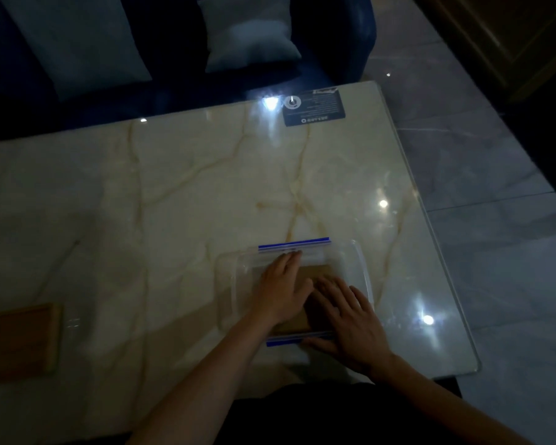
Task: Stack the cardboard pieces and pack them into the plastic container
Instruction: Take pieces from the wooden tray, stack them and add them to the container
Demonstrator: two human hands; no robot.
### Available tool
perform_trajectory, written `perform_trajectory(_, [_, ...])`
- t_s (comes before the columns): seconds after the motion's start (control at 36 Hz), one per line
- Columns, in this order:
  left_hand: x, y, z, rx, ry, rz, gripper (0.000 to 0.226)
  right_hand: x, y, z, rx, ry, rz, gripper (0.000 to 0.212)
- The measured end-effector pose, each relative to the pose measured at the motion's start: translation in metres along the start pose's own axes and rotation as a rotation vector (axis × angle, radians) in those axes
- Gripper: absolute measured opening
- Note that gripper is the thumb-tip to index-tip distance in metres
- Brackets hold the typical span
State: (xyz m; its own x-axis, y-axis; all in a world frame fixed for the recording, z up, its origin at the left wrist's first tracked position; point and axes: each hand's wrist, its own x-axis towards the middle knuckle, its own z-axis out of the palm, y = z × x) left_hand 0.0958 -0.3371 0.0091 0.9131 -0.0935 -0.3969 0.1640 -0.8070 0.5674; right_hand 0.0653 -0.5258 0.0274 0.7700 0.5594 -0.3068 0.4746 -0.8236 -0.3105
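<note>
A clear plastic container (360, 261) with blue clips on its far and near sides sits on the marble table, near the front right. Brown cardboard pieces (316, 273) lie flat inside it, mostly covered by my hands. My left hand (283, 290) rests palm down on the cardboard, fingers stretched toward the far blue clip. My right hand (347, 319) lies flat beside it, fingers spread over the cardboard, thumb at the near blue clip (283, 341). Whether a lid covers the container cannot be made out in the dim light.
A brown flat piece (20, 342) lies at the table's left front edge. A dark card (315, 107) sits at the far right corner of the marble table (190, 187). A sofa with pale cushions (247, 36) stands beyond. Tiled floor lies to the right.
</note>
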Motion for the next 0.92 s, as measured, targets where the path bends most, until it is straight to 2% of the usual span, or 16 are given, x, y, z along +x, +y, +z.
perform_trajectory(0.11, [-0.028, -0.014, -0.003, -0.283, 0.113, -0.170, 0.064, -0.006, 0.003, -0.002, -0.013, 0.105, 0.001, 0.088])
perform_trajectory(0.25, [-0.042, -0.021, -0.007, -0.575, 0.094, -0.459, 0.067, -0.006, 0.005, 0.001, -0.064, 0.003, 0.163, 0.102])
perform_trajectory(0.33, [-0.045, -0.019, -0.008, -0.728, 0.049, -0.529, 0.066, -0.006, 0.006, 0.007, -0.070, -0.055, 0.188, 0.106])
perform_trajectory(0.47, [-0.046, -0.014, -0.010, -0.759, 0.008, -0.552, 0.050, -0.003, 0.008, 0.011, -0.051, -0.085, 0.213, 0.108])
perform_trajectory(0.61, [-0.048, -0.010, -0.013, -0.709, -0.033, -0.595, 0.071, -0.001, 0.009, 0.010, -0.024, -0.090, 0.210, 0.106])
perform_trajectory(0.78, [-0.050, -0.007, -0.015, -0.699, -0.038, -0.578, 0.057, -0.001, 0.010, 0.015, -0.016, -0.088, 0.211, 0.104])
perform_trajectory(0.92, [-0.049, -0.004, -0.014, -0.640, -0.039, -0.554, 0.063, -0.001, 0.011, 0.019, -0.028, -0.087, 0.215, 0.101])
